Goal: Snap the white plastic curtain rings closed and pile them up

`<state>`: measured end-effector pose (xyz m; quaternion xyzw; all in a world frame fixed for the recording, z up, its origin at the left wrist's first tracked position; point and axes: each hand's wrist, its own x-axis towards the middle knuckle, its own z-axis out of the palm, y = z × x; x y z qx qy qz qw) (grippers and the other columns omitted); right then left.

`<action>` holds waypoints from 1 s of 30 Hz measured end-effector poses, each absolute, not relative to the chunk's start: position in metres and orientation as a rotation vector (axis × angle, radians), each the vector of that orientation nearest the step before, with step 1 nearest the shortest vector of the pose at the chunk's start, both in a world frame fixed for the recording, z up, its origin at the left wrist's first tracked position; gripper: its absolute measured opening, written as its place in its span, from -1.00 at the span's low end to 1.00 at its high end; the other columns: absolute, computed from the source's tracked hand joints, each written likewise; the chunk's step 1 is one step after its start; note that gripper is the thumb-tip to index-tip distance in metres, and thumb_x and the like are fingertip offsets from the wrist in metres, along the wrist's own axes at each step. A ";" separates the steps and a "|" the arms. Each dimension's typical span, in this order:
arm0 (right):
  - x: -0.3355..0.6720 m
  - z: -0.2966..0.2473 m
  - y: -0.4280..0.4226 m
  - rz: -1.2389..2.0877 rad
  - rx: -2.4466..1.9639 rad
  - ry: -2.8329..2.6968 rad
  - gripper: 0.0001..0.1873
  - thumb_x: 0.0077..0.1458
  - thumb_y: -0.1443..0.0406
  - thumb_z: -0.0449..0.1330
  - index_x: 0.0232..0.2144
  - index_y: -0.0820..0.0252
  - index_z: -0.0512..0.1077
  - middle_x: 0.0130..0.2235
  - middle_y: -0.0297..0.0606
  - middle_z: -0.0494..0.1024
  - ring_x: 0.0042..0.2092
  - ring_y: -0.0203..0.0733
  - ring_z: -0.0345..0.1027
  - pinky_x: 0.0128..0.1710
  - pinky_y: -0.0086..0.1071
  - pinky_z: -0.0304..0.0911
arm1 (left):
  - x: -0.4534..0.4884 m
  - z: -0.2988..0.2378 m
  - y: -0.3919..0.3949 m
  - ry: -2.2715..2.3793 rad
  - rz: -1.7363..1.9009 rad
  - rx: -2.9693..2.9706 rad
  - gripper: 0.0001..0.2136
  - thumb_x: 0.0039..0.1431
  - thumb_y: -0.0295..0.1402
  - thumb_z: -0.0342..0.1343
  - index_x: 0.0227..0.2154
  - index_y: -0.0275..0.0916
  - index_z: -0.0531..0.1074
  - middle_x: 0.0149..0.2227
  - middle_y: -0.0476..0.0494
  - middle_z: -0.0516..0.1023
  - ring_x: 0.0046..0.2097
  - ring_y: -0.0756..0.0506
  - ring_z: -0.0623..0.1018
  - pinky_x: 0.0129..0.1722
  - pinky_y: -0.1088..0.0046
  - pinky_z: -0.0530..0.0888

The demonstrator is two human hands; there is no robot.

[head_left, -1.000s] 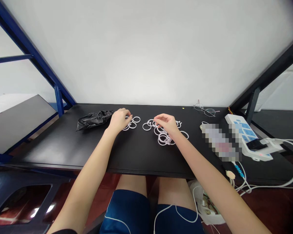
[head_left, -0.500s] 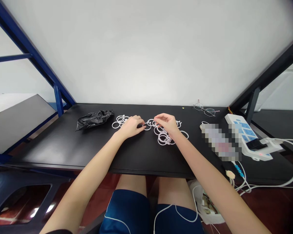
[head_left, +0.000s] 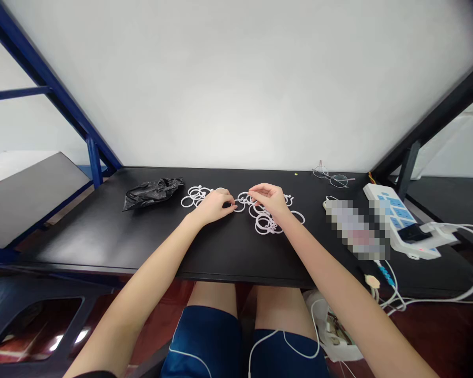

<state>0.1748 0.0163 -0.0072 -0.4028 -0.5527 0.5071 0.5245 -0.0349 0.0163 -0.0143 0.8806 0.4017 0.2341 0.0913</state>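
Note:
Two clusters of thin white plastic rings lie on the black table [head_left: 102,231]. The left cluster [head_left: 195,196] sits just left of my left hand [head_left: 215,205], whose fingertips pinch a ring [head_left: 239,206] at the edge of the right cluster [head_left: 266,219]. My right hand [head_left: 270,199] hovers over the right cluster with thumb and fingers pinched on a ring near its top. Both forearms reach in from below.
A crumpled black plastic bag [head_left: 152,192] lies left of the rings. Eyeglasses [head_left: 333,178] rest at the back right. A white power strip [head_left: 402,223] with cables [head_left: 469,262] sits at the right, beside a blurred patch. Blue frame posts [head_left: 92,163] stand at the left.
My left hand has left the left ring cluster and moved right to the ring at the edge of the right cluster. My right hand has stayed where it was.

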 end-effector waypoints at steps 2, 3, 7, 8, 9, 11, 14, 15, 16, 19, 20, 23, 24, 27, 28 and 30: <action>0.175 -0.008 0.017 1.211 -0.959 -1.327 -0.70 -0.25 0.15 0.44 -0.47 0.22 0.54 -0.46 -0.27 0.54 -0.46 -0.31 0.36 -0.53 -0.46 0.30 | -0.034 -0.014 0.016 1.195 0.692 2.605 -0.86 0.18 -0.33 0.10 -0.38 -0.25 0.52 -0.31 -0.15 0.52 -0.20 -0.12 0.48 -0.15 0.35 0.40; 0.175 -0.008 0.017 1.210 -0.960 -1.328 -0.70 -0.25 0.15 0.44 -0.47 0.22 0.54 -0.46 -0.27 0.55 -0.46 -0.31 0.36 -0.53 -0.46 0.30 | -0.034 -0.014 0.016 1.201 0.688 2.596 -0.87 0.17 -0.34 0.10 -0.39 -0.25 0.52 -0.31 -0.14 0.52 -0.22 -0.11 0.49 -0.16 0.36 0.41; 0.176 -0.009 0.017 1.206 -0.962 -1.330 -0.71 -0.23 0.15 0.43 -0.47 0.22 0.54 -0.46 -0.27 0.54 -0.47 -0.31 0.36 -0.54 -0.46 0.29 | -0.032 -0.013 0.016 1.239 0.680 2.545 -0.89 0.13 -0.40 0.08 -0.42 -0.26 0.49 -0.37 -0.11 0.50 -0.32 -0.07 0.48 -0.27 0.42 0.39; 0.176 -0.009 0.017 1.205 -0.961 -1.330 -0.71 -0.23 0.15 0.43 -0.47 0.22 0.54 -0.46 -0.27 0.54 -0.47 -0.31 0.36 -0.54 -0.46 0.29 | -0.031 -0.013 0.016 1.247 0.686 2.530 -0.90 0.12 -0.42 0.08 -0.42 -0.26 0.48 -0.39 -0.10 0.49 -0.34 -0.06 0.48 -0.29 0.43 0.39; 0.177 -0.009 0.017 1.206 -0.959 -1.330 -0.72 -0.23 0.16 0.43 -0.47 0.22 0.54 -0.47 -0.27 0.54 -0.47 -0.31 0.36 -0.54 -0.46 0.28 | -0.031 -0.013 0.016 1.251 0.694 2.516 -0.91 0.10 -0.43 0.08 -0.43 -0.26 0.47 -0.40 -0.09 0.49 -0.35 -0.05 0.48 -0.30 0.44 0.38; 0.177 -0.009 0.017 1.211 -0.960 -1.323 -0.72 -0.23 0.16 0.43 -0.47 0.22 0.54 -0.47 -0.27 0.54 -0.47 -0.31 0.36 -0.54 -0.46 0.29 | -0.030 -0.014 0.016 1.246 0.715 2.489 -0.93 0.08 -0.47 0.07 -0.44 -0.26 0.44 -0.42 -0.06 0.49 -0.38 -0.03 0.47 -0.33 0.46 0.37; 0.176 -0.007 0.016 1.213 -0.974 -1.314 -0.71 -0.25 0.16 0.43 -0.48 0.22 0.54 -0.46 -0.26 0.55 -0.46 -0.30 0.36 -0.53 -0.45 0.29 | -0.029 -0.016 0.016 1.222 0.756 2.477 -0.94 0.06 -0.50 0.06 -0.45 -0.25 0.40 -0.45 -0.04 0.48 -0.40 -0.02 0.46 -0.35 0.47 0.36; 0.176 -0.007 0.016 1.212 -0.978 -1.312 -0.70 -0.25 0.15 0.44 -0.48 0.22 0.53 -0.46 -0.26 0.55 -0.46 -0.30 0.36 -0.53 -0.44 0.29 | -0.029 -0.017 0.016 1.214 0.773 2.478 -0.94 0.06 -0.50 0.06 -0.45 -0.25 0.39 -0.46 -0.03 0.47 -0.41 -0.02 0.46 -0.35 0.47 0.36; 0.175 -0.007 0.016 1.211 -0.980 -1.312 -0.70 -0.26 0.15 0.44 -0.48 0.22 0.53 -0.46 -0.26 0.55 -0.46 -0.30 0.36 -0.53 -0.44 0.29 | -0.029 -0.017 0.015 1.209 0.795 2.479 -0.94 0.06 -0.50 0.06 -0.45 -0.25 0.38 -0.46 -0.03 0.47 -0.41 -0.02 0.47 -0.35 0.47 0.36; 0.175 -0.008 0.016 1.218 -0.971 -1.313 -0.70 -0.25 0.15 0.44 -0.48 0.22 0.53 -0.47 -0.27 0.54 -0.46 -0.30 0.35 -0.53 -0.44 0.29 | -0.028 -0.016 0.015 1.203 0.868 2.461 -0.94 0.09 -0.48 0.05 -0.44 -0.25 0.38 -0.44 -0.04 0.49 -0.38 -0.03 0.49 -0.33 0.46 0.38; 0.175 -0.008 0.016 1.219 -0.966 -1.319 -0.70 -0.24 0.15 0.43 -0.47 0.22 0.53 -0.47 -0.27 0.53 -0.46 -0.30 0.35 -0.53 -0.44 0.29 | -0.028 -0.016 0.014 1.200 0.899 2.448 -0.94 0.10 -0.47 0.05 -0.44 -0.25 0.39 -0.43 -0.05 0.49 -0.37 -0.04 0.50 -0.32 0.45 0.39; 0.175 -0.010 0.017 1.192 -0.953 -1.353 -0.70 -0.22 0.15 0.43 -0.45 0.22 0.53 -0.43 -0.25 0.54 -0.45 -0.31 0.35 -0.53 -0.45 0.29 | -0.027 -0.015 0.014 1.190 1.015 2.353 -0.95 0.12 -0.44 0.07 -0.44 -0.24 0.39 -0.40 -0.05 0.52 -0.34 -0.04 0.54 -0.30 0.45 0.42; 0.175 -0.010 0.017 1.173 -0.951 -1.365 -0.69 -0.22 0.14 0.43 -0.43 0.22 0.53 -0.39 -0.24 0.55 -0.46 -0.32 0.34 -0.54 -0.44 0.29 | -0.027 -0.015 0.014 1.192 1.052 2.299 -0.95 0.11 -0.43 0.08 -0.44 -0.25 0.39 -0.41 -0.05 0.53 -0.35 -0.04 0.55 -0.30 0.46 0.44; 0.175 -0.010 0.016 1.144 -0.954 -1.404 -0.62 -0.25 0.13 0.44 -0.36 0.20 0.53 -0.26 -0.20 0.57 -0.47 -0.35 0.32 -0.55 -0.43 0.30 | -0.026 -0.017 0.015 1.206 1.134 2.098 -0.92 0.08 -0.37 0.14 -0.45 -0.25 0.39 -0.46 -0.04 0.53 -0.41 -0.03 0.56 -0.35 0.48 0.47; 0.174 -0.009 0.016 1.152 -0.954 -1.420 -0.61 -0.26 0.13 0.45 -0.35 0.20 0.53 -0.24 -0.19 0.57 -0.47 -0.35 0.32 -0.55 -0.43 0.30 | -0.025 -0.017 0.015 1.205 1.152 2.035 -0.90 0.07 -0.35 0.16 -0.46 -0.25 0.39 -0.47 -0.05 0.53 -0.42 -0.03 0.56 -0.37 0.48 0.48; 0.174 -0.009 0.016 1.175 -0.947 -1.458 -0.60 -0.28 0.13 0.45 -0.36 0.20 0.52 -0.23 -0.18 0.57 -0.45 -0.32 0.35 -0.55 -0.43 0.30 | -0.024 -0.018 0.016 1.196 1.179 1.931 -0.87 0.04 -0.32 0.19 -0.46 -0.26 0.39 -0.48 -0.07 0.55 -0.41 -0.05 0.58 -0.38 0.47 0.50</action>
